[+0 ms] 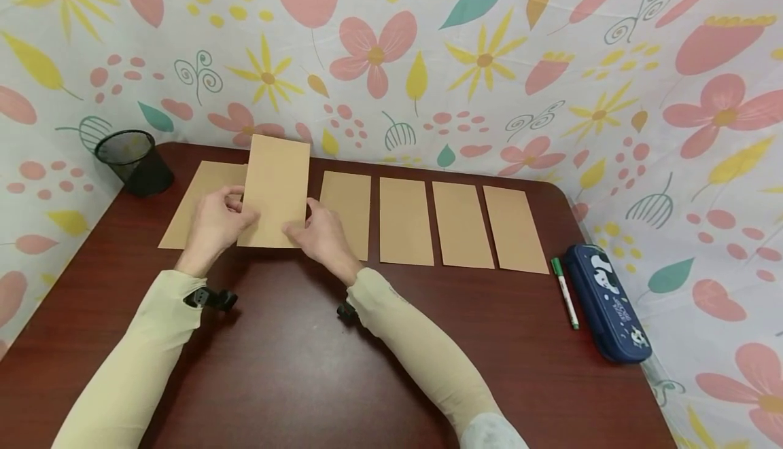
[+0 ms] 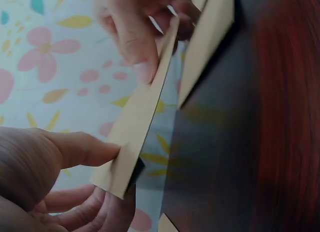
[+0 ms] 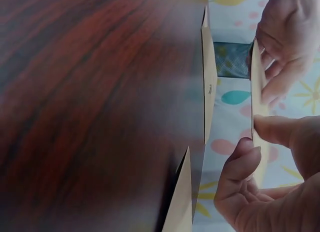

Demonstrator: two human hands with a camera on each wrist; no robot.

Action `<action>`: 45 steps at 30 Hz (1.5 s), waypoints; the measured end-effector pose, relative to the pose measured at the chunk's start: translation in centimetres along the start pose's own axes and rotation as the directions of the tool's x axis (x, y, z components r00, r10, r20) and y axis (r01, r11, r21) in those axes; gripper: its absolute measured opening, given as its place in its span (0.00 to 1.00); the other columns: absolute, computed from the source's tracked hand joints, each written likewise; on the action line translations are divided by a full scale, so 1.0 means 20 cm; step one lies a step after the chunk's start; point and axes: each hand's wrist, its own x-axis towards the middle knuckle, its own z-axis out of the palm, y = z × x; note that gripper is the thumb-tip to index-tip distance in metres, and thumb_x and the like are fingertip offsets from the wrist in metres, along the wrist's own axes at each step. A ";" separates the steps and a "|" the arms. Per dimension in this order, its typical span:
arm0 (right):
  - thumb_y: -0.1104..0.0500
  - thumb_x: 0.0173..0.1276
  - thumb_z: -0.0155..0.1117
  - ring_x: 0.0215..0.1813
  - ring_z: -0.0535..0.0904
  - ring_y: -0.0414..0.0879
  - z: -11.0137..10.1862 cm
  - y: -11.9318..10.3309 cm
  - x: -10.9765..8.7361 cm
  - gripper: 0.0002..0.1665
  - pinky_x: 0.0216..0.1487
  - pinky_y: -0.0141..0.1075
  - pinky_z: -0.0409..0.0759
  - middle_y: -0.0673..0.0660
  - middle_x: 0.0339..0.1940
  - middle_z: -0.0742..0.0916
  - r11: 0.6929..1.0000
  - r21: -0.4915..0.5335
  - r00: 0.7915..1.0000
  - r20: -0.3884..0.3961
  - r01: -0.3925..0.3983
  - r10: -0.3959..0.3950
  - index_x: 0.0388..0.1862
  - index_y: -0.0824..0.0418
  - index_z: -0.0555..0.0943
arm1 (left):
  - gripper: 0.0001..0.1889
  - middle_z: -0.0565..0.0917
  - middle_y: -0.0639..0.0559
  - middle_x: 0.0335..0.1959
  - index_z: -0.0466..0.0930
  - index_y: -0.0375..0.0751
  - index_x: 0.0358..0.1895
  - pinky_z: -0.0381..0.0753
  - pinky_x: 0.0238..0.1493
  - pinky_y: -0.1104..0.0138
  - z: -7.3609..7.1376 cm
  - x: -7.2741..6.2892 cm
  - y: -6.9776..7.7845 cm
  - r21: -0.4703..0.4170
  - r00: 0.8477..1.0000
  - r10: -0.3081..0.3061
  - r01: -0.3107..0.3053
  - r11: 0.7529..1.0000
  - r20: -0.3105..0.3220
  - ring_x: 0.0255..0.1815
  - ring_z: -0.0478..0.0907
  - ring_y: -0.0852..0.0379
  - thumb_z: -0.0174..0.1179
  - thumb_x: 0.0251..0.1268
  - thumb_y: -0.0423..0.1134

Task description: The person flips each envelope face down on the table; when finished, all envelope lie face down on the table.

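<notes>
Both hands hold a brown kraft-paper card (image 1: 276,184), raised over the back left of the table. My left hand (image 1: 214,223) pinches its lower left edge, and my right hand (image 1: 325,231) pinches the lower right edge. In the left wrist view, the left thumb presses the near face of the card (image 2: 135,127), fingers behind it. The right wrist view shows this card nearly edge-on between right thumb and fingertips. Similar brown cards lie in a row: one (image 1: 196,208) left of the raised card, another (image 1: 349,208) just right, partly behind the right hand.
Further right in the row lie three more cards, the nearest one (image 1: 406,221) among them. A black mesh pen cup (image 1: 137,167) stands at the back left corner. On the right are a green-capped marker (image 1: 565,294) and a blue pencil case (image 1: 608,306). Patterned cloth (image 1: 477,109) hangs behind the table.
</notes>
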 end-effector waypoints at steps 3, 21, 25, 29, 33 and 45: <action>0.50 0.74 0.74 0.39 0.78 0.44 0.01 -0.01 0.01 0.47 0.48 0.35 0.79 0.59 0.47 0.91 0.998 -0.059 0.999 -0.008 -0.033 0.033 0.85 0.64 0.67 | 0.30 0.91 0.31 0.43 0.80 0.27 0.69 0.75 0.40 0.63 0.02 0.02 -0.02 0.069 0.999 0.014 -0.016 0.997 0.029 0.40 0.85 0.42 0.69 0.66 0.38; 0.54 0.69 0.76 0.21 0.75 0.43 0.20 0.14 0.28 0.19 0.24 0.35 0.76 0.49 0.17 0.80 0.952 -0.289 0.987 0.087 -0.106 0.136 0.20 0.56 0.79 | 0.30 0.89 0.30 0.52 0.83 0.30 0.65 0.76 0.64 0.38 0.22 0.25 -0.32 0.179 0.991 -0.061 0.039 0.983 0.115 0.67 0.73 0.27 0.69 0.57 0.40; 0.55 0.69 0.75 0.21 0.75 0.42 0.17 0.07 0.23 0.20 0.25 0.34 0.75 0.49 0.16 0.81 0.943 -0.318 0.985 0.103 -0.100 0.139 0.19 0.56 0.80 | 0.31 0.84 0.27 0.64 0.84 0.30 0.65 0.78 0.65 0.37 0.24 0.28 -0.35 0.214 0.988 -0.081 0.052 0.975 0.129 0.71 0.72 0.25 0.68 0.58 0.42; 0.56 0.70 0.75 0.22 0.76 0.43 0.16 0.05 0.21 0.20 0.26 0.34 0.75 0.49 0.16 0.82 0.932 -0.353 0.985 0.115 -0.082 0.131 0.18 0.55 0.81 | 0.30 0.84 0.27 0.65 0.84 0.31 0.64 0.80 0.61 0.38 0.24 0.28 -0.36 0.256 0.988 -0.079 0.043 0.966 0.134 0.68 0.73 0.26 0.68 0.59 0.42; 0.54 0.69 0.75 0.23 0.75 0.42 0.24 0.13 0.29 0.21 0.25 0.33 0.74 0.47 0.15 0.80 0.909 -0.415 0.990 0.105 -0.041 0.093 0.16 0.53 0.80 | 0.21 0.87 0.30 0.56 0.89 0.34 0.54 0.83 0.48 0.43 0.26 0.28 -0.37 0.316 0.992 -0.053 0.015 0.949 0.113 0.58 0.79 0.29 0.68 0.59 0.42; 0.46 0.66 0.79 0.29 0.77 0.42 0.27 0.21 0.34 0.18 0.28 0.34 0.78 0.47 0.25 0.83 0.857 -0.516 0.992 0.114 0.016 0.050 0.25 0.52 0.81 | 0.11 0.87 0.34 0.42 0.86 0.42 0.24 0.77 0.28 0.53 0.25 0.25 -0.37 0.363 0.994 -0.041 0.000 0.932 0.104 0.46 0.80 0.33 0.69 0.60 0.43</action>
